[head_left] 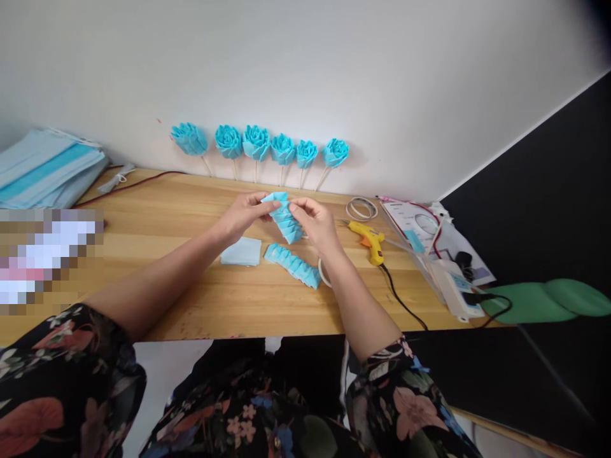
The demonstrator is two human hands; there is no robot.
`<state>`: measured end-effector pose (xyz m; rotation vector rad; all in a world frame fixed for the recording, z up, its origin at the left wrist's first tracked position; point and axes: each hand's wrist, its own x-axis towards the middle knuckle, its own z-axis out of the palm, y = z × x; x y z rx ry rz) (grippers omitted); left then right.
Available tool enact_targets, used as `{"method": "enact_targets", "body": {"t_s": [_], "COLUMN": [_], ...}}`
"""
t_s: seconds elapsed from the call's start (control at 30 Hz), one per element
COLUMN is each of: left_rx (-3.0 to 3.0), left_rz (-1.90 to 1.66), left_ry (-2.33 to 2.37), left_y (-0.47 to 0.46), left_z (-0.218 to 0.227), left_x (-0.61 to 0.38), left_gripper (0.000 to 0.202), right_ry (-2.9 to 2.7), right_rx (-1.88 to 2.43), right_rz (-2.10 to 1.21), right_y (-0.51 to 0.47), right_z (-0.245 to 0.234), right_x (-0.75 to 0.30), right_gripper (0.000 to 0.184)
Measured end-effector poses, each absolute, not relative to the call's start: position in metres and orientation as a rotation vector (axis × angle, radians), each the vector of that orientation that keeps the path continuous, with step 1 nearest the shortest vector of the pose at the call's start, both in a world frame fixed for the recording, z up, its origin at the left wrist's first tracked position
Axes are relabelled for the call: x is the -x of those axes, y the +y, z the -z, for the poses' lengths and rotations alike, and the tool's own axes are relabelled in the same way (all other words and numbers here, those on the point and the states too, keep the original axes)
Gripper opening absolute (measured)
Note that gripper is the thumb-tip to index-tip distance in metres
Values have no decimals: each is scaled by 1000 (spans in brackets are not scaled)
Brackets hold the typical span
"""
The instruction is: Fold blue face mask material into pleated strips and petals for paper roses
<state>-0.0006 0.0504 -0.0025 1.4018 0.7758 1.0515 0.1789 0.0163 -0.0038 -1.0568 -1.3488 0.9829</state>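
Between my two hands, above the table, hangs a pleated strip of light blue folded petals (286,222). My left hand (245,213) pinches its upper left end, thumb on top. At its upper right edge my right hand (315,219) grips it between thumb and fingers. A second blue petal strip (293,265) lies on the table just below. Left of that strip rests a small stack of pale blue squares (241,252). A roll of tape (325,273) is partly hidden behind my right forearm.
Several blue flowers on sticks (256,142) lean against the wall. A yellow glue gun (370,240) lies right, its cord running to the front edge. Behind it are tape rings (361,208). A white power strip (458,292) sits far right, face masks (48,165) far left.
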Motion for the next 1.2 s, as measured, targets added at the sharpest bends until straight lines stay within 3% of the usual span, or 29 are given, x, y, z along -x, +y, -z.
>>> {"method": "enact_targets", "body": {"t_s": [0.7, 1.2], "left_rx": [-1382, -1281], "left_rz": [-1090, -1112], "left_ry": [821, 835], "left_y": [50, 51], "left_z": [0, 1], "left_x": [0, 0], "left_gripper": [30, 30], "right_ry": [-1841, -1835], "right_rx": [989, 1017], "right_rz": [-273, -206], "right_y": [14, 13], "right_z": [-2, -1], "right_x": [-187, -186], "right_gripper": [4, 6]}}
